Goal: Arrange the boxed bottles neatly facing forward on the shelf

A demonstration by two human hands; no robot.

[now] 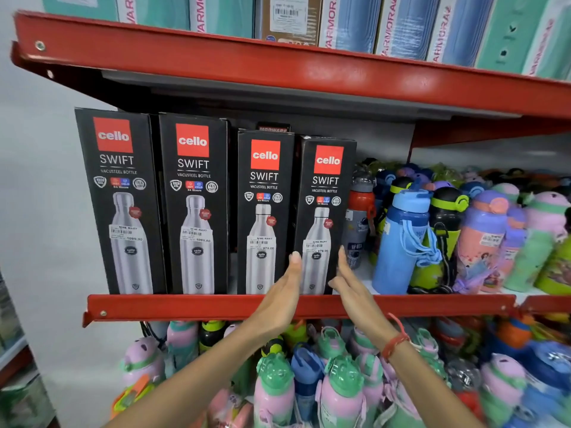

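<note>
Hands: our left hand (282, 291) & right hand (350, 281) flat, spread, gripping nothing, flanking the fourth box (324, 211).
Tip: we'd press its sides evenly, squaring w/ third box (264, 211) at 9 o'clock.

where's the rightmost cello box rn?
In the head view, the rightmost Cello Swift box stands on the middle red shelf, centre frame, fourth in the row, between the third Cello box and the red-capped grey bottle.

Glossy black cardboard boxes (197, 205) stand on a red-painted metal shelf (191, 305).
</note>
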